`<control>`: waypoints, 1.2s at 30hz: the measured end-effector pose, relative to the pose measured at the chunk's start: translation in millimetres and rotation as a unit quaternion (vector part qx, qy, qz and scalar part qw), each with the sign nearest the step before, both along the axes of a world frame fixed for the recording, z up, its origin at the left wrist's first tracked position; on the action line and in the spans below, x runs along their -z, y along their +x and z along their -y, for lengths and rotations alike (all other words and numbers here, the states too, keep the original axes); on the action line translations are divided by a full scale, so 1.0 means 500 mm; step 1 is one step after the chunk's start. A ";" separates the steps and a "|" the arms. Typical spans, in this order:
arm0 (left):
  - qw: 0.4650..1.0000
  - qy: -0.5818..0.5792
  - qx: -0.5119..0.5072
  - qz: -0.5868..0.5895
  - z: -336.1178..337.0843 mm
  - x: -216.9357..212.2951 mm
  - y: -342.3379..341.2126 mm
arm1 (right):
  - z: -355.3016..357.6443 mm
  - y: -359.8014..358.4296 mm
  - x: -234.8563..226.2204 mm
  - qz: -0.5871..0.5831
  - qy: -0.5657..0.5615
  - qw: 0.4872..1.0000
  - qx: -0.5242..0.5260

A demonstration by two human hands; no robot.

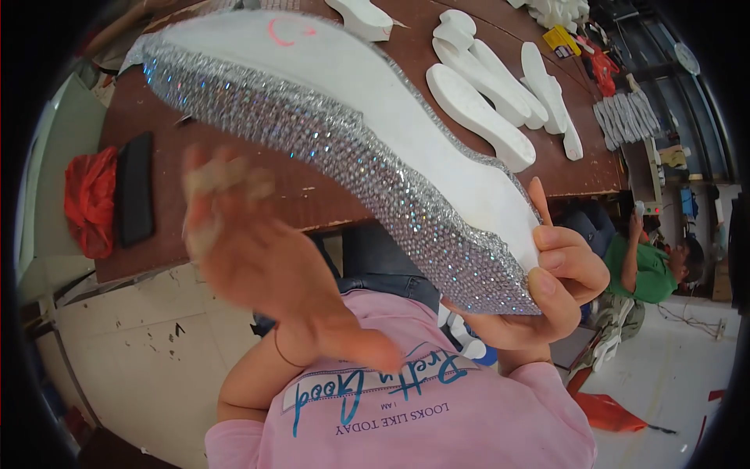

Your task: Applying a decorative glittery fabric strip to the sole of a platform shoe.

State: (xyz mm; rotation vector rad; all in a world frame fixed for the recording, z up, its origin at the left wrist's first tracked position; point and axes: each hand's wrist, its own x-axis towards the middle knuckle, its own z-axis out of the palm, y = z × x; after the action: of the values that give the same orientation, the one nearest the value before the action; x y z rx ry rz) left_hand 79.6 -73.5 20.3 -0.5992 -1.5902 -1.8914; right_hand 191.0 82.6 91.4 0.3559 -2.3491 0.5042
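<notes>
At the left edge of the desk (258, 199) a red bag (90, 199) hangs beside a flat black block (134, 187) that lies on the brown top. Next comes the left hand (250, 250), blurred, raised in front of the desk's near edge with its fingers spread open and nothing in them; it is just below the sole and I cannot tell whether the fingertips touch it. Above and to the right of it is the big white shoe sole (336, 70), held up over the desk and tilted, its toe end toward the far left corner and its heel end down at the near right. Its side wall is covered all the way along with a band of small glittering stones (351, 156), silver with flecks of colour, and a pink mark shows on its white face. The right hand (547, 289) grips the heel end, fingers curled round the edge, the thumb pressed on the stone band and the forefinger standing up behind the sole. On the far right part of the desk lie several plain white soles (488, 94), close together. Past the right edge, lower down, a person in a green shirt (648, 273) sits near the floor.
</notes>
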 end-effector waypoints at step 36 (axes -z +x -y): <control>0.908 0.231 0.318 0.146 0.037 0.006 -0.011 | 0.141 -0.130 -0.034 0.257 -0.366 0.887 -0.117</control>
State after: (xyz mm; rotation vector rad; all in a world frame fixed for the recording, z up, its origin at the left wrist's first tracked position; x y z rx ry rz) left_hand 74.3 -92.1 17.4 -0.6967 -1.0958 -2.8468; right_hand 126.2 12.0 108.3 0.1493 -2.3780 1.7108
